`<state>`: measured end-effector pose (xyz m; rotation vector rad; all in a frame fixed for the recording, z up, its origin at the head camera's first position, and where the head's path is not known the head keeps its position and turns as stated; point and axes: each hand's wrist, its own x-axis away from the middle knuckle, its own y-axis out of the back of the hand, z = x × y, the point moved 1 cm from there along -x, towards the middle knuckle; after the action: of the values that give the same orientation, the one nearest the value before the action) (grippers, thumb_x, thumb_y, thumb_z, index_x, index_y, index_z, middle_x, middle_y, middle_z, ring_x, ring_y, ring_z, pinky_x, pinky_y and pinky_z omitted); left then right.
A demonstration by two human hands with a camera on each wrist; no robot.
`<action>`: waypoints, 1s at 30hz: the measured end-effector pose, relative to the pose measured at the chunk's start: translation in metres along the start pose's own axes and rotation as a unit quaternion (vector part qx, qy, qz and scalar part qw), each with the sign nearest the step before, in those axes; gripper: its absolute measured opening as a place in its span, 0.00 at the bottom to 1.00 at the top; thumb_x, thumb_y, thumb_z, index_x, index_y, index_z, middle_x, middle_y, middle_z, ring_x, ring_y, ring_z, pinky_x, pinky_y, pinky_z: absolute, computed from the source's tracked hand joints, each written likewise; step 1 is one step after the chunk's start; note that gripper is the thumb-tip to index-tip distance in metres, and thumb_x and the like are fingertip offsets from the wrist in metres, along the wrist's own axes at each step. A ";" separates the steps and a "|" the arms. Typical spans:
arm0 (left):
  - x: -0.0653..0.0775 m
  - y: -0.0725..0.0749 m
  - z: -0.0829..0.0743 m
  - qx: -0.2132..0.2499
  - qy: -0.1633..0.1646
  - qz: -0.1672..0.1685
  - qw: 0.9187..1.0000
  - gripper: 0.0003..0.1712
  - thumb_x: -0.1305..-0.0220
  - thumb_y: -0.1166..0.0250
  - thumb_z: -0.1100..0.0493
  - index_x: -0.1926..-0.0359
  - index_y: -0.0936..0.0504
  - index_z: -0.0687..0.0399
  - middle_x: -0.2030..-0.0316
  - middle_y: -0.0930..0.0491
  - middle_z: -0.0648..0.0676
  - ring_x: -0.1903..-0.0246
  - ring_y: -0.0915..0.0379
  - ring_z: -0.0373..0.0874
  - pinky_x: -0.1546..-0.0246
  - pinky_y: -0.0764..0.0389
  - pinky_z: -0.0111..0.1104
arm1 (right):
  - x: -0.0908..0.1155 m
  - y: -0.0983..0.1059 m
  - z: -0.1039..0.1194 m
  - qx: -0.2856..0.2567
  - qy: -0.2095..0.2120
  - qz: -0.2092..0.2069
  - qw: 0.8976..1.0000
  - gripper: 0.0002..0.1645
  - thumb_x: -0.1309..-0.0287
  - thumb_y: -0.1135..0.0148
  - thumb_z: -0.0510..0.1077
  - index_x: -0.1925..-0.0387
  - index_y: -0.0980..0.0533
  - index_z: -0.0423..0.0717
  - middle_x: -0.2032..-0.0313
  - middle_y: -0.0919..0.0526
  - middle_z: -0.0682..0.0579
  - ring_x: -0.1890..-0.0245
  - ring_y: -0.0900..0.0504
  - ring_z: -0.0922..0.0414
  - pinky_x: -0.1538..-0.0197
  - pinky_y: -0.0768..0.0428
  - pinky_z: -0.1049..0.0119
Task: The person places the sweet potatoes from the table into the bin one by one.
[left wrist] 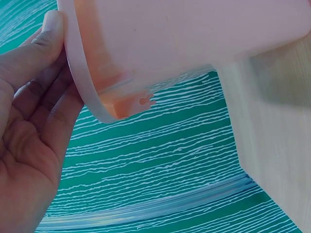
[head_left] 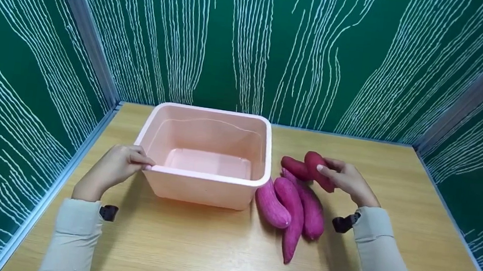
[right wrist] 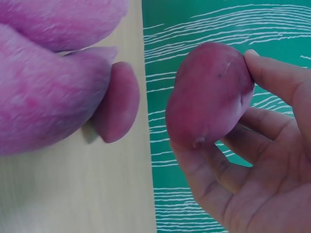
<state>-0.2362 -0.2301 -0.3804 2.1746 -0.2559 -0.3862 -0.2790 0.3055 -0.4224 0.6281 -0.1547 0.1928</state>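
Observation:
A pale pink plastic bin (head_left: pixel 203 189) stands upright on the table, its inside bare in the head view. My left hand (head_left: pixel 116 167) pinches the bin's rim at the near left corner; thumb and fingers lie on either side of the rim (left wrist: pixel 80 58) in the left wrist view. In my right hand (head_left: pixel 349 179) is a red-skinned potato (right wrist: pixel 211 94), held between thumb and fingers, above the table right of the bin. Another red-skinned potato (head_left: pixel 295 168) lies just left of it. Closer to me lie three long magenta sweet potatoes (head_left: pixel 293 213), the leftmost beside the bin's right wall.
The wooden table (head_left: pixel 195 246) is bounded by green panels (head_left: pixel 296 70) with white wavy lines at the back and sides. Grey metal posts (head_left: pixel 85 27) stand at the rear corners. A small black device sits on each wrist.

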 end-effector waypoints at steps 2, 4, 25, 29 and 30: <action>0.000 0.000 0.000 -0.003 -0.010 -0.004 1.000 0.10 0.44 0.32 0.70 0.61 0.11 0.57 0.64 0.15 0.54 0.60 0.21 0.49 0.54 0.16 0.45 | -0.001 0.000 0.004 0.001 0.006 -0.001 1.000 0.46 0.38 0.44 0.65 0.30 0.40 0.40 0.42 0.25 0.37 0.52 0.22 0.52 0.54 0.22 0.69; 0.000 0.000 0.000 -0.004 -0.013 -0.005 1.000 0.10 0.45 0.32 0.70 0.62 0.11 0.58 0.64 0.15 0.54 0.60 0.21 0.49 0.55 0.16 0.45 | -0.002 0.000 0.009 0.001 0.014 -0.003 1.000 0.45 0.38 0.44 0.64 0.30 0.39 0.40 0.43 0.24 0.37 0.53 0.21 0.53 0.54 0.21 0.70; 0.001 -0.001 0.000 0.007 0.014 0.001 1.000 0.11 0.43 0.34 0.70 0.61 0.11 0.55 0.62 0.15 0.55 0.56 0.22 0.51 0.51 0.18 0.46 | -0.007 0.000 0.055 -0.003 0.045 -0.001 0.999 0.40 0.39 0.41 0.62 0.35 0.32 0.40 0.62 0.19 0.47 0.71 0.23 0.58 0.65 0.20 0.67; 0.001 -0.001 0.001 0.002 0.006 -0.003 1.000 0.11 0.43 0.34 0.70 0.61 0.11 0.55 0.63 0.15 0.54 0.58 0.22 0.51 0.52 0.17 0.46 | -0.009 -0.001 0.062 -0.005 0.055 0.003 0.998 0.38 0.38 0.41 0.61 0.35 0.31 0.41 0.64 0.19 0.48 0.73 0.23 0.60 0.67 0.21 0.69; 0.001 -0.001 0.001 -0.001 0.002 -0.005 1.000 0.11 0.43 0.33 0.70 0.61 0.11 0.55 0.63 0.15 0.54 0.59 0.22 0.50 0.52 0.17 0.46 | -0.009 -0.001 0.064 -0.004 0.056 0.004 0.998 0.38 0.38 0.41 0.60 0.35 0.31 0.41 0.64 0.19 0.49 0.73 0.24 0.60 0.68 0.21 0.69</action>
<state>-0.2355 -0.2301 -0.3819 2.1758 -0.2437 -0.3876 -0.2929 0.2650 -0.3738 0.6065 -0.0504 0.2338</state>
